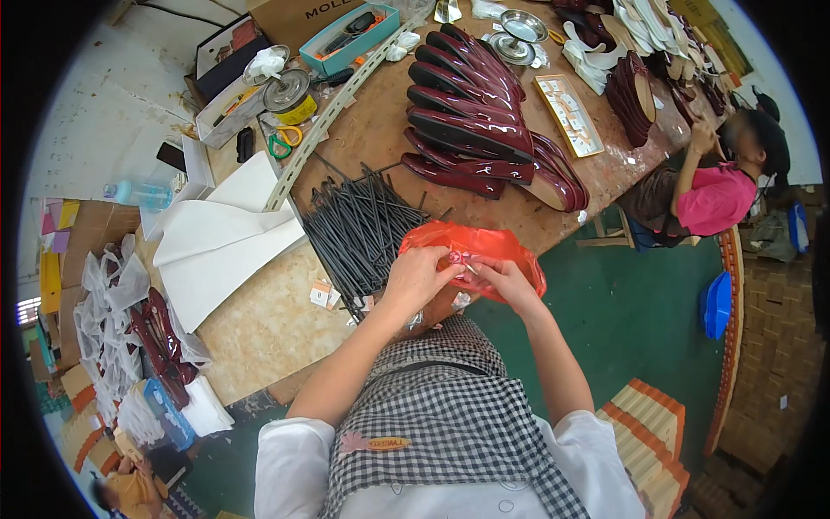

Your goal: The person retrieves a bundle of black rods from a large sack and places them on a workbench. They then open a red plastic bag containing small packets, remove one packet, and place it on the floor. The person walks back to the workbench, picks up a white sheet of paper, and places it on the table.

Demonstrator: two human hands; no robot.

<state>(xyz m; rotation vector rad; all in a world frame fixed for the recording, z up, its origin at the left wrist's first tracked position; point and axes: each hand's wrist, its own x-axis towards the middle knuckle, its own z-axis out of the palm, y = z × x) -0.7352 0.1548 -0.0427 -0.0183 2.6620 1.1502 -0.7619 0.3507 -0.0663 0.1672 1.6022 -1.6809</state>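
Observation:
At the table's near edge, both my hands meet over a crumpled red plastic bag (pixel 510 246). My left hand (pixel 421 278) is closed, its thumb and fingertips pinching a small pink-and-white piece (pixel 458 258) at the mouth of the bag. From the other side, my right hand (pixel 508 281) also pinches at this piece, fingers bent together. The piece is too small to name. Just left of the bag lies a heap of thin black sticks (pixel 359 229). Beyond it stand glossy dark red shoes (pixel 471 112), packed in a row on the brown tabletop.
A slotted metal bar (pixel 333 112) crosses the table beside white sheets (pixel 229 238). Scissors (pixel 284 141), a round tin (pixel 290 95) and a turquoise box (pixel 350 39) lie far left. A shallow tray (pixel 568 117) is right of the shoes. A person in pink (pixel 713 199) sits at right.

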